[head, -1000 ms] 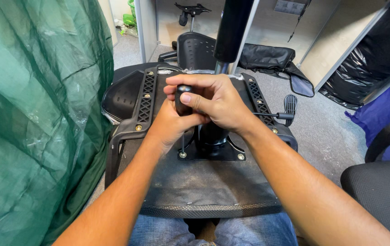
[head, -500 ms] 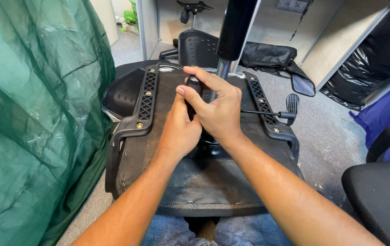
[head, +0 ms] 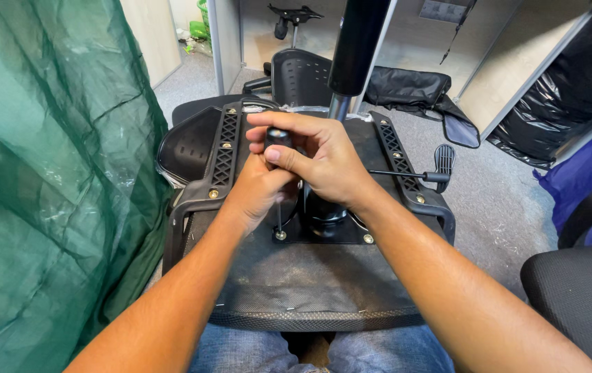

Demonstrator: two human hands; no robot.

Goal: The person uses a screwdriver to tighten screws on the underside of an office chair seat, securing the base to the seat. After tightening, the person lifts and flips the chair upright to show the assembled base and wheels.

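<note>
Two hands close on one screwdriver [head: 278, 181] above the upturned chair seat [head: 309, 283]. Screwdriver: dark handle, thin metal shaft, held upright; tip sits on a screw [head: 280, 235] at the near left corner of the black mounting plate [head: 323, 231]. Right hand [head: 323, 162]: fingers wrapped over the top of the handle, thumb pressed across its front, grip clenched. Left hand [head: 254, 193]: directly below and behind the right-hand fingers, curled around the lower handle and touching the right hand; most of its fingers are hidden, but it grasps the tool.

Just beyond the fingers, a gas-lift column [head: 351, 52] rises from the plate's centre: chrome lower section, black sleeve above. To the right of the fingers, a thin lever with a ribbed black paddle [head: 444, 159] projects from the mechanism. Black armrest brackets [head: 223, 152] with lattice cut-outs and brass-coloured bolts run along both sides of the seat underside, one just left of the fingers, one to the right.

Below the hands, the seat rests across the person's lap in blue jeans [head: 240, 352]. Far left of the fingers: a large green translucent plastic cover [head: 47, 173]. Far right: black plastic bags [head: 572, 83] and another dark chair seat [head: 579, 297]. Grey carpet floor [head: 496, 207] around everything.
</note>
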